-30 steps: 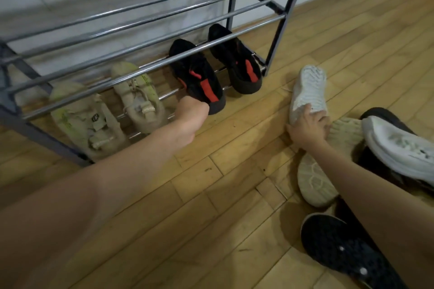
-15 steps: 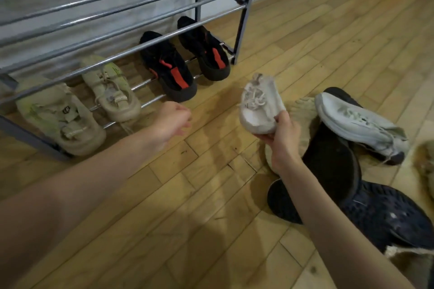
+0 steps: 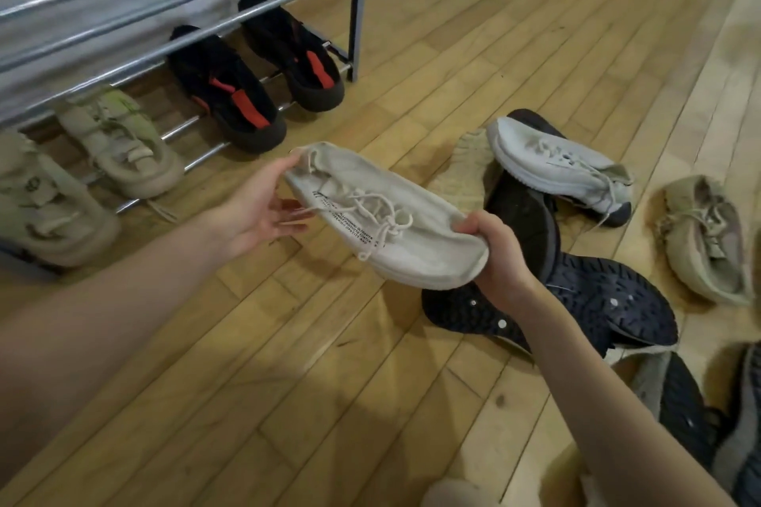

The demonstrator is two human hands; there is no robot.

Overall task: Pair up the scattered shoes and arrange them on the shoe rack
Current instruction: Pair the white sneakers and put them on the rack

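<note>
- Off-white knit sneaker with pale laces and small black print on its side [image 3: 383, 218], held in the air above the wooden plank floor [image 3: 288, 362], lying roughly level, between the two hands.
- The right hand [image 3: 492, 255] grips the sneaker's near end, fingers curled round it; the left hand [image 3: 257, 210] is spread with relaxed fingers, its fingertips touching the far end by the heel opening.
- Just beyond the held sneaker, a matching light grey-white lace-up sneaker [image 3: 560, 169] lies on top of a heap: a beige shoe turned sole-up [image 3: 467, 173], a black shoe [image 3: 531, 218], and a dark navy shoe showing its studded sole [image 3: 609, 300].
- Further right, apart from the heap, a tan worn lace-up shoe [image 3: 706, 237] sits on the floor.
- The metal-tube shoe rack [image 3: 356, 4] stands at the upper left by the wall; its bottom tier carries a pair of black shoes with red stripes [image 3: 230, 95] [image 3: 300, 58] side by side, and left of them two cream strapped sandals [image 3: 119, 140] [image 3: 45, 198].
</note>
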